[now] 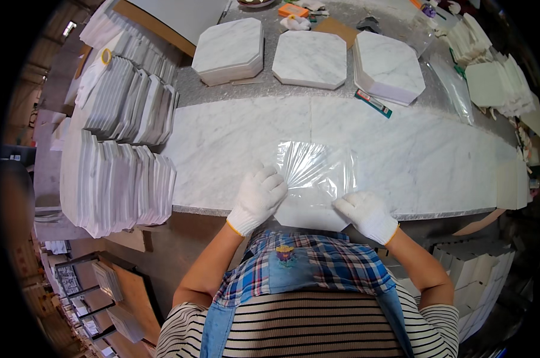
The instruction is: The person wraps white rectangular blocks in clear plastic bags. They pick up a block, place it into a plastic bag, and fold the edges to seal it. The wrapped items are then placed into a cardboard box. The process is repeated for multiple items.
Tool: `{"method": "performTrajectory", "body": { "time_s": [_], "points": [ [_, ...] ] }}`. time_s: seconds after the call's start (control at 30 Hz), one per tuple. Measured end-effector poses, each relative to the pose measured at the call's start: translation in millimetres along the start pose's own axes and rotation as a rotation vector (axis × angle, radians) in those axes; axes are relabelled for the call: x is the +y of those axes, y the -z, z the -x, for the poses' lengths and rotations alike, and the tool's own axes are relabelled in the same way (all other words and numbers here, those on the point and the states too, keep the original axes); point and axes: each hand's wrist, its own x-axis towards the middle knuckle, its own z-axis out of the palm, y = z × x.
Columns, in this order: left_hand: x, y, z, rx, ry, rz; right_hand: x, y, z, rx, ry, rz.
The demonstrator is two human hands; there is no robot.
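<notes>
On marble [222,137], film [308,166] lies between 2 hands [258,194] [366,215].

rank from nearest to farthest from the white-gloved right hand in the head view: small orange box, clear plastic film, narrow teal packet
From the white-gloved right hand:
1. Clear plastic film: right at the hand, on its left.
2. Narrow teal packet: about straight ahead.
3. Small orange box: farther ahead, to the left.

Brt light [69,28] far upper L, dk-framed rack [77,261] lower L, brnish-grey flr [183,244] beside it.
</notes>
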Motion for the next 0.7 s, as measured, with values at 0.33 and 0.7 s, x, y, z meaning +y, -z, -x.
{"method": "performTrajectory", "body": {
  "time_s": [0.33, 0.7],
  "points": [
    [35.6, 38.9, -14.6, -0.100, 0.007, 0.055, -0.9, -7.4, 9.0, -0.036, -0.033, 0.041],
    [62.5, -48.8, -58.6, -0.247, -0.109, 0.045, -17.7, -17.0, 28.9, 0.015, -0.087, -0.051]
  ]
}}
